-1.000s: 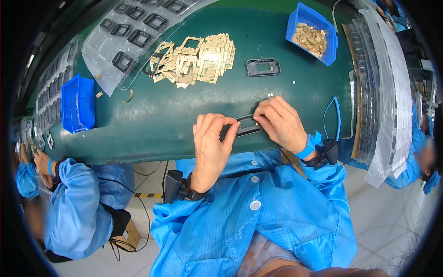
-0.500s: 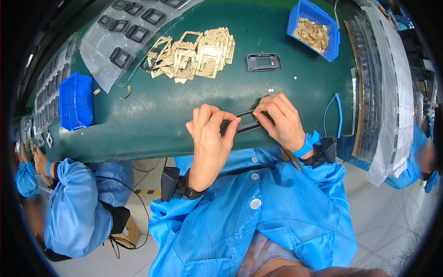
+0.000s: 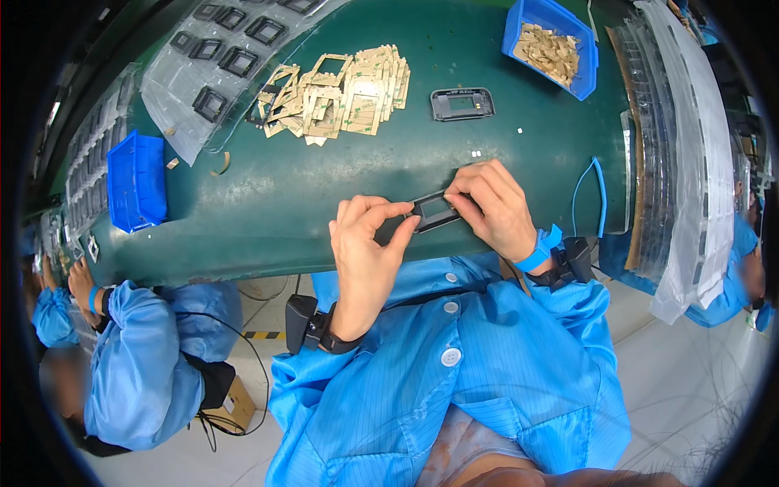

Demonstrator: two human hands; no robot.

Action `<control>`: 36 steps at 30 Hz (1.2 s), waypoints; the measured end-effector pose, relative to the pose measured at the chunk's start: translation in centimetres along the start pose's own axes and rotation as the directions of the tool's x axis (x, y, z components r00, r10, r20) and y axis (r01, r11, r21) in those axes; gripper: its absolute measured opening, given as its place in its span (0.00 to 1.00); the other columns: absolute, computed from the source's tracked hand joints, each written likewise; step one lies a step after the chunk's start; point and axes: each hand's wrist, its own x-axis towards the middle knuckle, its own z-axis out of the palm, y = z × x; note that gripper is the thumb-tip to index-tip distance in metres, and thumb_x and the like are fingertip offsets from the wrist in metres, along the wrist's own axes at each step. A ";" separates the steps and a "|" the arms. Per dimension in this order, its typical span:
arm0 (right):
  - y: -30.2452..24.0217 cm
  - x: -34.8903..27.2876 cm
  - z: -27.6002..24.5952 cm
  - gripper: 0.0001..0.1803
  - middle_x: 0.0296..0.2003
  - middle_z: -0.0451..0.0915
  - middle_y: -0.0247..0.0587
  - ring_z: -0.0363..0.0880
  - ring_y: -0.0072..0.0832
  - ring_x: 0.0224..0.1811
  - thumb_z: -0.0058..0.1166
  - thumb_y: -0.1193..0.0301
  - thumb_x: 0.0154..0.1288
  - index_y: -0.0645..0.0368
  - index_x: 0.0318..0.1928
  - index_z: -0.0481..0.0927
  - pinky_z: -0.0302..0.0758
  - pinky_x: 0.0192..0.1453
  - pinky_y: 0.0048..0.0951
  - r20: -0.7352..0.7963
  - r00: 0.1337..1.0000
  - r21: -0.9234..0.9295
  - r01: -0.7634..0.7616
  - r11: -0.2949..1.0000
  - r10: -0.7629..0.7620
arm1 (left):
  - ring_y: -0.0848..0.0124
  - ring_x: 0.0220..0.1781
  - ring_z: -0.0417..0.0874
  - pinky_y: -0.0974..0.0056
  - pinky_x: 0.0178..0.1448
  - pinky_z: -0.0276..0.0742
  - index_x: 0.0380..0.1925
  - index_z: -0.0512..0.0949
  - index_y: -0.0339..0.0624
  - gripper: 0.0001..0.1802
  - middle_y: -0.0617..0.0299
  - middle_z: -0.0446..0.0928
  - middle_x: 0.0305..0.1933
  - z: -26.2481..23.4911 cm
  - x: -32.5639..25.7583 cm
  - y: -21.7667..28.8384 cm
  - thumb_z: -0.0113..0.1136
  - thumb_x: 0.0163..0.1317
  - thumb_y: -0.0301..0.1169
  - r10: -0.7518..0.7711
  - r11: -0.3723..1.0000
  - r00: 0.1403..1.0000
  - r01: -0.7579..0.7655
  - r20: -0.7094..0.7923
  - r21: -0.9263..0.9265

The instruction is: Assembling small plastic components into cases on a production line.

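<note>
Both my hands — left (image 3: 365, 247), right (image 3: 495, 211) — grip one small black plastic frame (image 3: 436, 212) over the green worktop's (image 3: 324, 195) near edge.

So the small frame (image 3: 436, 211) sits at the near table (image 3: 324, 195) edge, pinched between the left hand (image 3: 369, 247) at its 8 o'clock and the right hand (image 3: 491, 207) at its 3. A second frame (image 3: 462, 104) lies at 12, the pile of backing pieces (image 3: 341, 93) at 11, a bin of scraps (image 3: 552, 45) at 1, and another bin (image 3: 136, 180) way out at 9.
</note>
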 end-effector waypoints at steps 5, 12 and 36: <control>0.2 -0.1 0.1 0.13 0.37 0.80 0.40 0.78 0.40 0.38 0.68 0.79 0.52 0.62 0.38 0.80 0.77 0.42 0.37 -0.014 0.999 -0.015 0.035 0.999 -0.035 | 0.62 0.40 0.79 0.61 0.47 0.74 0.35 0.87 0.41 0.11 0.59 0.82 0.38 0.4 -0.4 0.1 0.75 0.50 0.25 0.040 0.998 0.997 -0.043 -0.059 -0.053; -0.4 -0.2 -0.2 0.14 0.39 0.82 0.42 0.79 0.40 0.40 0.70 0.77 0.54 0.61 0.42 0.81 0.76 0.44 0.36 -0.027 0.990 0.113 -0.132 0.985 0.136 | 0.65 0.40 0.81 0.65 0.46 0.77 0.37 0.85 0.39 0.10 0.57 0.85 0.45 0.5 -0.9 -0.6 0.72 0.54 0.21 0.104 0.989 0.993 -0.109 -0.056 -0.101; -3.3 2.8 1.0 0.10 0.35 0.82 0.41 0.85 0.24 0.30 0.53 0.76 0.75 0.69 0.52 0.78 0.82 0.33 0.22 0.191 0.772 0.864 -0.426 0.270 0.606 | 0.76 0.43 0.84 0.72 0.50 0.81 0.38 0.82 0.29 0.05 0.59 0.79 0.46 -0.1 1.9 1.1 0.66 0.62 0.15 -0.164 0.708 0.976 0.015 -0.144 -0.706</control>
